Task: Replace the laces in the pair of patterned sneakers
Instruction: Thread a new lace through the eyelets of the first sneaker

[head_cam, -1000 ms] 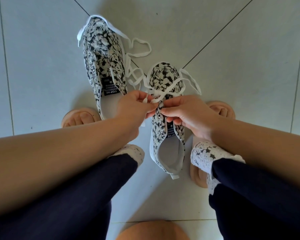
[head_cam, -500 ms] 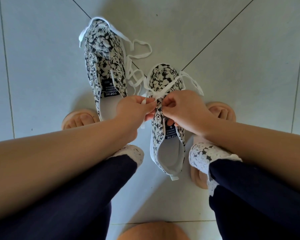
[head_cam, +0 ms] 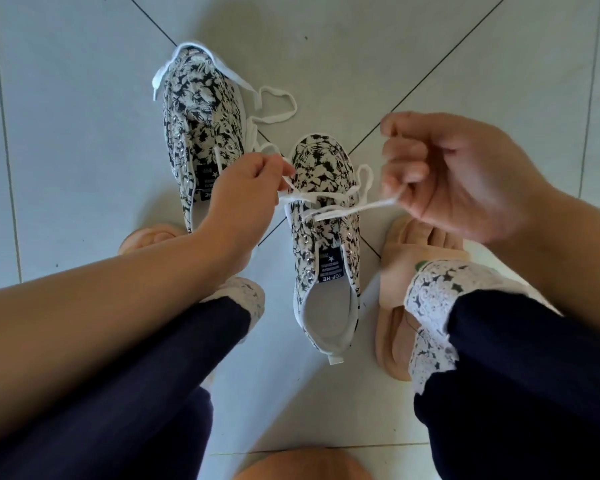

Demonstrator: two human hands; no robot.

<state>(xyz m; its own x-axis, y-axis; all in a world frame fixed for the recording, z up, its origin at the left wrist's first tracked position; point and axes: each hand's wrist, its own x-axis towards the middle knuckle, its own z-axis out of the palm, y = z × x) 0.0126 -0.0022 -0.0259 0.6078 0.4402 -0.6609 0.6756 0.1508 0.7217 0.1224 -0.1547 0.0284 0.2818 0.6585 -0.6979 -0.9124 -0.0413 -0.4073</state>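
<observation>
Two black-and-white floral sneakers stand on the tiled floor. The near sneaker (head_cam: 323, 216) sits between my feet with a white lace (head_cam: 340, 204) threaded across its lower eyelets. My left hand (head_cam: 246, 192) pinches one end of that lace at the shoe's left side. My right hand (head_cam: 454, 171) is raised to the right and grips the other end, drawn taut. The far sneaker (head_cam: 201, 133) lies to the upper left with a loose white lace (head_cam: 274, 102) draped over its toe and curled on the floor beside it.
My feet in peach slippers (head_cam: 399, 268) flank the near sneaker, under dark trousers with white lace cuffs (head_cam: 437, 289). Grey floor tiles (head_cam: 465, 46) with dark grout lines spread all around. A peach rounded object (head_cam: 302, 465) shows at the bottom edge.
Both hands were together over the near sneaker's eyelets. They have pulled apart, the right hand rising up and right, drawing the lace ends out through the eyelets.
</observation>
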